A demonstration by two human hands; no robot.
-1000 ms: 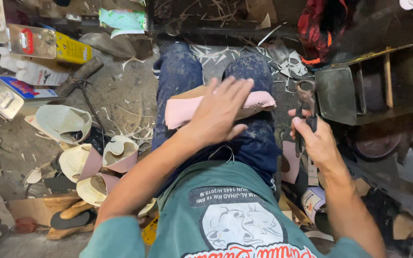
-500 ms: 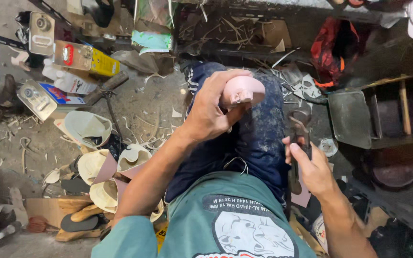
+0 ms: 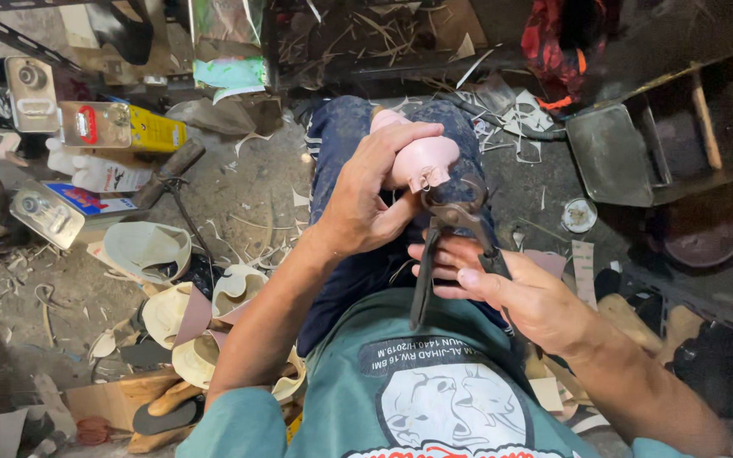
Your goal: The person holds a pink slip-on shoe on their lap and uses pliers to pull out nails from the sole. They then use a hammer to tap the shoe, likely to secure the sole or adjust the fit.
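The person sits on the floor [image 3: 248,195], knees up, in blue jeans and a teal printed shirt. The left hand [image 3: 366,199] is wrapped tight around a pink shoe upper on its last [image 3: 422,157], holding it above the lap with the toe end turned toward the right. The right hand [image 3: 511,293] is closed around the 2 long handles of dark lasting pincers [image 3: 450,233], fingers curled over them and thumb lying along the top. The pincers' head sits right at the lower edge of the pink piece, where a small crumpled tab of material pokes out; whether the head is biting on that tab is hard to tell from here.

To the person's left, on the dirty floor, lie several cream shoe parts [image 3: 150,250] among curled trimmings and scraps. Further out stands a yellow rectangular tin [image 3: 120,125] on its side, and beside it a white plastic bottle [image 3: 99,174] lying flat; what either holds cannot be seen. A silvery metal tin [image 3: 44,212] rests nearer the edge. To the right, a dark metal tray [image 3: 612,153] leans by a low shelf, nothing visible in it, and a small round lid [image 3: 579,215] lies just below it. A red and black cloth [image 3: 566,38] hangs at the top.
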